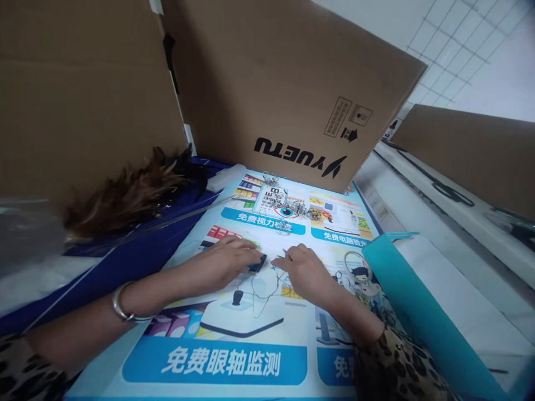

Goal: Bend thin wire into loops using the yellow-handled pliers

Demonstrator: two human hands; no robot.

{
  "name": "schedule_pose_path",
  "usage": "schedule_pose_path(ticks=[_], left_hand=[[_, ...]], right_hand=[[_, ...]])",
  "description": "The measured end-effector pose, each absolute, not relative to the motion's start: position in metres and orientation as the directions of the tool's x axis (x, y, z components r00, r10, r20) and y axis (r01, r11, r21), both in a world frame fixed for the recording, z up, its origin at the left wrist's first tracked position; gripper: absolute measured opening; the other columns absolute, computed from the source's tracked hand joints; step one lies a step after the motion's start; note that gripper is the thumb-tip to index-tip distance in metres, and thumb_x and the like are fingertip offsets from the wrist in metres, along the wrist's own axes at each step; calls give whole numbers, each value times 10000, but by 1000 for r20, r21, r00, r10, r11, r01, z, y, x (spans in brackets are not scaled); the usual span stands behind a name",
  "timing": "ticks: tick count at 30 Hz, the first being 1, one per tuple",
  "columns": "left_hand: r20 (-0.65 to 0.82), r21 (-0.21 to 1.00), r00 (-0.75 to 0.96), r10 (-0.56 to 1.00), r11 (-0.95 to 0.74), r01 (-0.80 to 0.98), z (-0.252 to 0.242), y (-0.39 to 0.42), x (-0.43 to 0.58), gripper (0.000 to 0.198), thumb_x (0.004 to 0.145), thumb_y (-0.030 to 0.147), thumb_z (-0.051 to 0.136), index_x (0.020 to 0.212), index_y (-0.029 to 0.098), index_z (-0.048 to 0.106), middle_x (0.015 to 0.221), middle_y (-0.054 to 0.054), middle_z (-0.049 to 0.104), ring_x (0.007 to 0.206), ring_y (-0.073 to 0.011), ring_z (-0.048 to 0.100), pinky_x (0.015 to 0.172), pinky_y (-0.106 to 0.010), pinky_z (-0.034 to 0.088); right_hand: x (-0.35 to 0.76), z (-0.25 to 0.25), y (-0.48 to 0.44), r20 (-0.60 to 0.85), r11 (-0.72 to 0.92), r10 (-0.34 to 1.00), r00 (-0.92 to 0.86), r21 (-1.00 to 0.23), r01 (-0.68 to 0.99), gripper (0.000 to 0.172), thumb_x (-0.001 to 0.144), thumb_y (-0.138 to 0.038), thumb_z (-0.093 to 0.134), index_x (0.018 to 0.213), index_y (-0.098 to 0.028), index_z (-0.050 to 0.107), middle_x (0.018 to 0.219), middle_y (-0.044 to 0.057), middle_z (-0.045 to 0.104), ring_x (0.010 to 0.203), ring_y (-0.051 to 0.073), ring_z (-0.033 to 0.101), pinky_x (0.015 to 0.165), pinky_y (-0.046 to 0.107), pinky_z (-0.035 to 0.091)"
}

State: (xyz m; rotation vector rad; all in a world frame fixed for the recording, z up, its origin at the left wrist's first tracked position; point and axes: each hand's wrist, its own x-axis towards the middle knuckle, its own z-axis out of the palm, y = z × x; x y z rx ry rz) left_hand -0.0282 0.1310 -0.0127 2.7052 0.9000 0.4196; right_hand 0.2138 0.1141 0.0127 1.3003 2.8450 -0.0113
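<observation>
Near the middle of the printed poster (217, 367), my left hand (232, 259) is closed around a small dark blue or black object (257, 264); its kind is not clear. Just to the right, my right hand (301, 266) is closed in a pinch. Thin dark tips show by its fingers, too small to name. Between and below both hands lies a thin wire loop (253, 289), hanging toward me over the poster. Beyond my hands sits a tangle of silvery wire pieces (295, 208), with a gold-coloured cluster (315, 214) beside it.
A cardboard box panel (292, 83) stands upright behind the poster, another cardboard panel (83, 100) at left. Brown feathers (125, 189) lie on blue cloth. A ring-shaped coil (358, 266) lies right of my right hand. A teal-edged board (422, 312) borders the right side.
</observation>
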Motion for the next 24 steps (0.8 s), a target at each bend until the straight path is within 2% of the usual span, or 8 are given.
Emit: schedule_pose_path(ticks=[3,7,12,24], left_hand=[[220,323,812,541,-826,462,-24,137,-27,417,831,45,398,1159,262,535,1163,-29,611,1162,-200,463,980,-374,292],[211,307,844,493,-853,422,-29,141,-29,451,810,32,410,1177,272,519,1192,-23,599,1178,-207,454,960,-361,313],[200,270,824,530,-839,473,-25,137,-29,451,821,27,384,1172,273,525,1144,-22,622,1151,-198,474,983,-374,270],[231,236,756,613,-789,567,-15,122,-18,343,840,43,384,1031,223,605,910,-42,664,877,-197,533,923,-368,306]], right_hand=[[206,8,115,-5,671,742,-671,21,742,420,802,-23,462,1131,-266,560,879,59,491,868,183,391,697,291,272],[203,4,116,4,668,744,-668,9,744,402,815,-32,461,1127,-262,569,886,61,488,876,183,381,706,294,270],[205,-1,119,4,666,746,-666,-20,746,378,862,-97,455,1161,-302,563,901,57,503,886,185,384,705,305,259],[204,3,115,2,641,768,-641,-7,767,365,856,-89,458,1116,-304,597,886,63,523,896,196,389,695,311,255]])
